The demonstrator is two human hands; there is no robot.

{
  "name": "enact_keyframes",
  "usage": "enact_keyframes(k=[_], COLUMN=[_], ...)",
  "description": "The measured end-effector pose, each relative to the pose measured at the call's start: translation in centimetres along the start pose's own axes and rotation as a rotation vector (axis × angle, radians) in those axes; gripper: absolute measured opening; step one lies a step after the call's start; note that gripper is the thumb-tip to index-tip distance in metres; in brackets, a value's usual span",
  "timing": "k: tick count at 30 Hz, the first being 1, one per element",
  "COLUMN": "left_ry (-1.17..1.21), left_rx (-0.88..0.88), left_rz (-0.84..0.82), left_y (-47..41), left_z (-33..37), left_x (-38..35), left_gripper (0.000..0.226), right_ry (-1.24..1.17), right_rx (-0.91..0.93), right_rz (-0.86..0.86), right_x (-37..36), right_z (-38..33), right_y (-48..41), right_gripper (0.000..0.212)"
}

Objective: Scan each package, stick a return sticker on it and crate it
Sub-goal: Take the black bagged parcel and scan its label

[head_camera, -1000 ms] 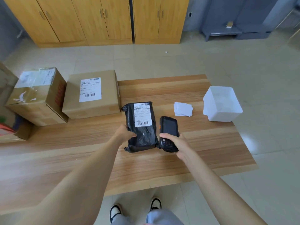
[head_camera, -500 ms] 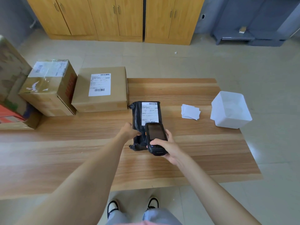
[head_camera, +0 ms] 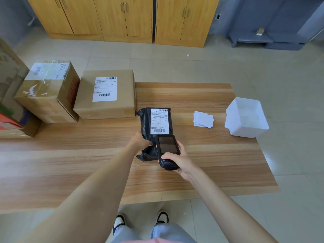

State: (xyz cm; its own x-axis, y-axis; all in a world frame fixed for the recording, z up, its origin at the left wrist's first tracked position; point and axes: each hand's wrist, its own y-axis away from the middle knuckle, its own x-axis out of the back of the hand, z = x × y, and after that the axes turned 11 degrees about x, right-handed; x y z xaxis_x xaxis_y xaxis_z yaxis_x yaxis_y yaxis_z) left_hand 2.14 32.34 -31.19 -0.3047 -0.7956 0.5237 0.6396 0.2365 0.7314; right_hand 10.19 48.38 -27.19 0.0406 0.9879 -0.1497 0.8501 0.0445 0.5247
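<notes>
Black plastic mailer bag (head_camera: 146, 123) is being pinched by the left hand (head_camera: 140, 142), while the right hand (head_camera: 180, 161) beside it is gripping a black handheld scanner (head_camera: 167, 151).

Pale beige tiled floor (head_camera: 192, 67), glossy, catching soft daylight at the right. Along the far wall, honey-coloured wooden cupboards (head_camera: 122, 16) with slim metal handles, a dark gap between two units. To their right, a grey wall (head_camera: 226, 7) with a small socket, then a low grey metal cabinet (head_camera: 263, 37) with a step-like ledge. In front, a long wood-grain worktop (head_camera: 201, 155), striped light and dark. Small white scrap (head_camera: 188, 55) on the tiles.
</notes>
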Motion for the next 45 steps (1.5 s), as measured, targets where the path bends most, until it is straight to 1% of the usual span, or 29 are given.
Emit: enact_keyframes(k=[11,20,24,28,30,40,45], left_ry=[0.021,0.006,0.020,0.004,-0.003,-0.017,-0.021], left_rx=[-0.008,0.000,0.003,0.003,0.004,0.002,0.009], left_rz=[-0.005,-0.007,-0.006,-0.009,-0.003,-0.007,-0.007], left_y=[0.02,-0.11,-0.05,-0.13,-0.14,0.08,0.10], left_z=[-0.01,-0.27,-0.39,-0.52,-0.55,-0.11,-0.14], left_x=[-0.31,-0.45,-0.44,-0.30,-0.26,-0.46,-0.55], left_gripper=[0.059,0.060,0.059,0.061,0.060,0.060,0.060], right_ry=[0.003,0.001,-0.019,-0.044,-0.058,-0.042,-0.042], right_rx=[-0.015,0.017,0.010,-0.029,-0.033,-0.047,-0.054], right_rz=[-0.030,-0.047,-0.034,-0.014,-0.016,-0.044,-0.044], right_x=[-0.16,-0.03,-0.02,-0.10,-0.07,0.13,0.22], right_z=[-0.23,-0.24,-0.10,0.02,0.11,0.24,0.55], right_y=[0.48,0.59,0.52,0.40,0.28,0.10,0.06], right_gripper=[0.094,0.094,0.087,0.065,0.058,0.049,0.052])
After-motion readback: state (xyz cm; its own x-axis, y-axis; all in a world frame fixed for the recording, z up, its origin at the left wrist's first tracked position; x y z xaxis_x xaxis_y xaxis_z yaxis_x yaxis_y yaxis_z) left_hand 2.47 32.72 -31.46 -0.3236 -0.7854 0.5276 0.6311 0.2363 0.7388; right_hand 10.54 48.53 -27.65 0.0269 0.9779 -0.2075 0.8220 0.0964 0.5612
